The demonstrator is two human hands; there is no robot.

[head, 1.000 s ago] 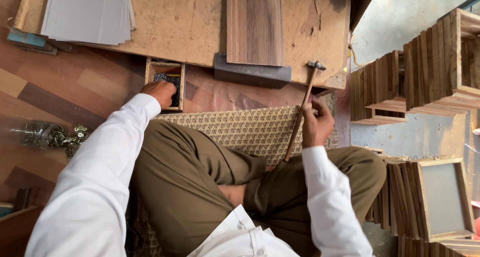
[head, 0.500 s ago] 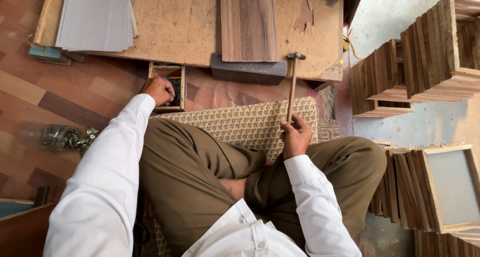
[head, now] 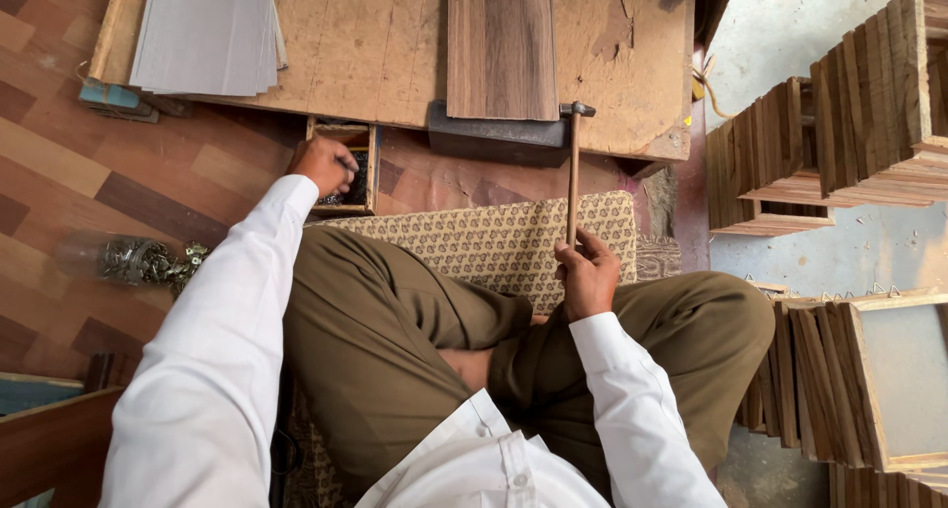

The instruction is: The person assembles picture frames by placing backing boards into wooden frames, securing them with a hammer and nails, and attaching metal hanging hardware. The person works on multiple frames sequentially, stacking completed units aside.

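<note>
Beyond board edge (head: 395,143), right hand (head: 588,271) grips hammer (head: 573,167) (upright).

Low plywood counter (head: 375,64): stack of grey sheets (head: 202,29) at its far-left corner; dark wood-grain panel (head: 502,52) near its front edge, centre-right. Floor (head: 89,172) below that edge: small wooden box (head: 357,167), dark metal block (head: 494,143), patterned mat (head: 494,241).

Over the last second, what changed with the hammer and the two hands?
The right hand swung the hammer from a tilt to upright, its head now by the dark block. The left hand stayed in the small wooden box. The wood panel and grey sheets did not move.
</note>
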